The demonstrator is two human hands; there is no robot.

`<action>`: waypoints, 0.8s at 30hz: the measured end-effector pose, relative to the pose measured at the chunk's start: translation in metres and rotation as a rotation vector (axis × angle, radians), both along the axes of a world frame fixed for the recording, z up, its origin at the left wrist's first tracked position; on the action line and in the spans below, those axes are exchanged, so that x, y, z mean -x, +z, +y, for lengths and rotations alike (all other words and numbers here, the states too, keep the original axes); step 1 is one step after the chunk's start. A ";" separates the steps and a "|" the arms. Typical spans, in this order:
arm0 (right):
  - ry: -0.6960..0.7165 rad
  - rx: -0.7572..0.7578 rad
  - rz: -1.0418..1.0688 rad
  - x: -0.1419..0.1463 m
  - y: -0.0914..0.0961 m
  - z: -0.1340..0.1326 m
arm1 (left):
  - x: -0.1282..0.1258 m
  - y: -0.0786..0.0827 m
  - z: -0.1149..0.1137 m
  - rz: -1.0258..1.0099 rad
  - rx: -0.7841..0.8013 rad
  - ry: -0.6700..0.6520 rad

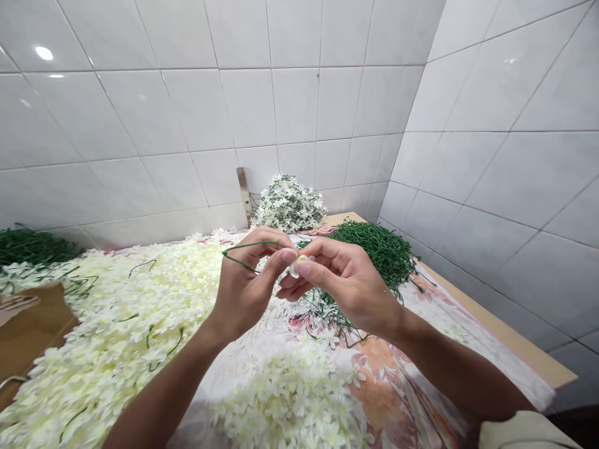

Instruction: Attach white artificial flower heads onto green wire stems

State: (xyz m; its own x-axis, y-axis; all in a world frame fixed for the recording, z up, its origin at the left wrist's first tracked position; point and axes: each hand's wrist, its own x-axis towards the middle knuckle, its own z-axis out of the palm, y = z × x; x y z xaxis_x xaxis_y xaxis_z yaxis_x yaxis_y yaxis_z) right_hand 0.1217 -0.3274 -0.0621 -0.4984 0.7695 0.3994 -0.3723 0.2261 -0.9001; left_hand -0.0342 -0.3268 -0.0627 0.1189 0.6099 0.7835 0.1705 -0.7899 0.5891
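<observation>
1. Flower (pixel 294 269), small and pale, sits between both hands, left of and nearer than the stem heap (pixel 374 249).
2. Right hand (pixel 349 274) reaches in just nearer than the stem heap, its grip closed: thumb and index pinch the flower, other fingers curled below.
3. Left hand (pixel 253 274) is raised left of the stem heap, fingers bent, its grip closed on a green stem (pixel 226 252) that loops back across the hand, one end by the flower.
4. Large pile (pixel 163 293) of blossoms spreads well left of the stem heap; small pile (pixel 290 399) lies nearer, also left.
5. White bunch (pixel 287 206) stands behind and left of the stem heap.
6. Floral cloth (pixel 374 374) runs beneath the stem heap, over the desk (pixel 538 362).
</observation>
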 end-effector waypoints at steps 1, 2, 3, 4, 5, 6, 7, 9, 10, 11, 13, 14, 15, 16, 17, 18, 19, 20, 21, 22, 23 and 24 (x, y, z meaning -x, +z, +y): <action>0.003 -0.006 0.008 0.000 0.000 0.000 | -0.001 0.000 0.000 -0.036 0.006 -0.012; 0.003 -0.007 0.014 0.000 -0.001 0.001 | -0.002 0.001 0.000 -0.079 0.001 -0.016; 0.000 -0.005 0.016 0.000 -0.001 0.001 | -0.002 0.001 -0.001 -0.122 -0.011 -0.013; -0.009 0.000 0.015 0.000 -0.002 0.002 | -0.002 0.000 -0.001 -0.152 -0.025 -0.005; -0.019 0.006 0.012 0.000 -0.002 0.002 | -0.002 0.000 -0.001 -0.163 -0.035 0.005; -0.029 0.008 0.009 -0.001 -0.002 0.002 | -0.001 -0.001 -0.002 -0.149 -0.040 0.013; -0.035 0.004 0.003 -0.001 -0.002 0.002 | 0.001 -0.001 -0.003 -0.113 -0.041 0.021; -0.035 -0.020 -0.013 -0.002 -0.001 0.002 | 0.005 -0.002 -0.004 -0.001 -0.041 0.038; -0.033 -0.034 -0.024 -0.002 -0.001 0.002 | 0.007 -0.001 -0.005 0.063 -0.041 0.048; -0.032 -0.049 -0.035 -0.002 -0.001 0.002 | 0.009 -0.001 -0.007 0.127 -0.044 0.055; -0.049 -0.082 -0.051 -0.003 0.000 0.001 | 0.013 0.001 -0.009 0.233 -0.047 0.062; -0.068 -0.101 -0.059 -0.003 0.000 0.000 | 0.014 0.003 -0.010 0.269 -0.048 0.063; -0.094 -0.121 -0.072 -0.003 -0.001 0.000 | 0.015 0.004 -0.011 0.292 -0.055 0.063; -0.125 -0.145 -0.090 -0.003 -0.002 0.000 | 0.015 0.006 -0.012 0.306 -0.064 0.066; -0.157 -0.171 -0.112 -0.003 -0.003 -0.001 | 0.015 0.007 -0.013 0.316 -0.073 0.076; -0.191 -0.198 -0.138 -0.003 -0.004 -0.001 | 0.015 0.008 -0.013 0.326 -0.084 0.091; -0.222 -0.226 -0.165 -0.003 -0.005 0.000 | 0.014 0.009 -0.013 0.335 -0.097 0.110; -0.248 -0.253 -0.191 -0.003 -0.006 0.000 | 0.014 0.010 -0.013 0.345 -0.106 0.130; -0.271 -0.281 -0.216 -0.003 -0.007 0.000 | 0.013 0.010 -0.013 0.354 -0.115 0.148; -0.292 -0.308 -0.236 -0.003 -0.008 0.000 | 0.012 0.010 -0.013 0.360 -0.120 0.160; -0.315 -0.333 -0.253 -0.002 -0.009 0.001 | 0.012 0.010 -0.012 0.360 -0.119 0.163; -0.336 -0.359 -0.266 -0.002 -0.009 0.001 | 0.012 0.009 -0.011 0.355 -0.108 0.161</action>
State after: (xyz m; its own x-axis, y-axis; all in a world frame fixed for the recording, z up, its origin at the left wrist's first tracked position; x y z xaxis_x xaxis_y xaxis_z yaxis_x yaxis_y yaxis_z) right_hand 0.1238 -0.3265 -0.0713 -0.3682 0.7425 0.5595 0.0030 0.6028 -0.7979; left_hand -0.0461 -0.3377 -0.0534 0.3035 0.5591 0.7716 0.4751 -0.7907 0.3861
